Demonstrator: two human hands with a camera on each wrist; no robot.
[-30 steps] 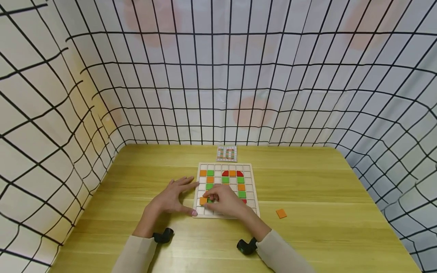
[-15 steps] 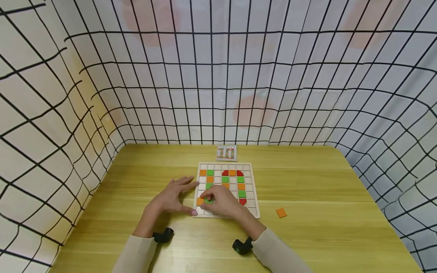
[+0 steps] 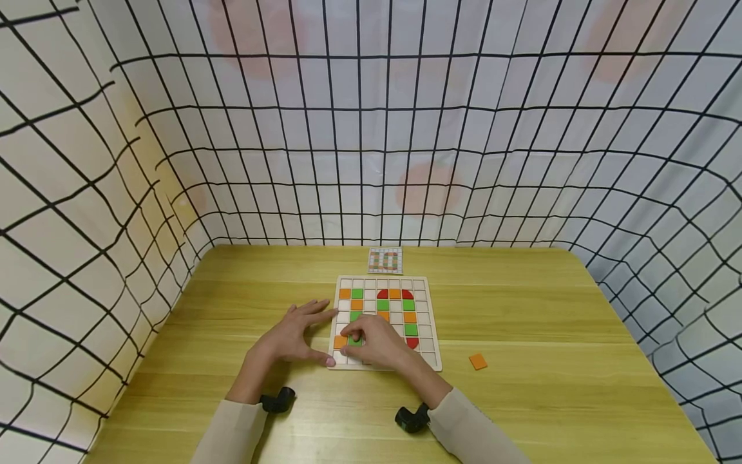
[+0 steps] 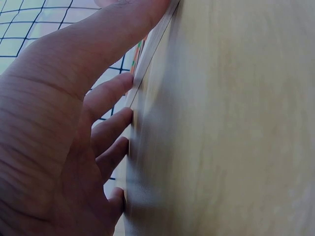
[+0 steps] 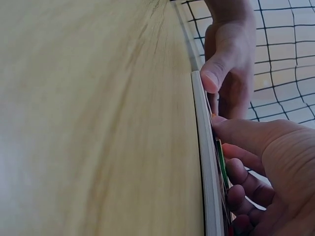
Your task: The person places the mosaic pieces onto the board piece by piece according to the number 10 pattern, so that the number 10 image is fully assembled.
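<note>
A wooden grid board (image 3: 428, 361) lies flat on the table, with orange and green square tiles and red rounded tiles in several cells. My right hand (image 3: 379, 341) is over its lower left part. The thumb and index finger pinch an orange tile (image 3: 339, 343) at its edges, in the leftmost column, beside a green tile (image 3: 355, 342). With fingers spread, my left hand (image 3: 292, 335) steadies the board's left side; its thumb rests on the near left corner. In the right wrist view the right thumb (image 5: 241, 132) is low at the board. My right hand hides some middle cells.
One loose orange tile (image 3: 478, 361) lies on the table right of the board. Behind the board is a small printed pattern card (image 3: 385, 261). Black-lined white curtains (image 3: 371, 129) enclose the table's back and sides. Each wrist bears a black camera mount (image 3: 412, 419).
The right hand has moved slightly left with the orange tile, which shifted from over the column line into the leftmost column. The left hand stays where it was.
</note>
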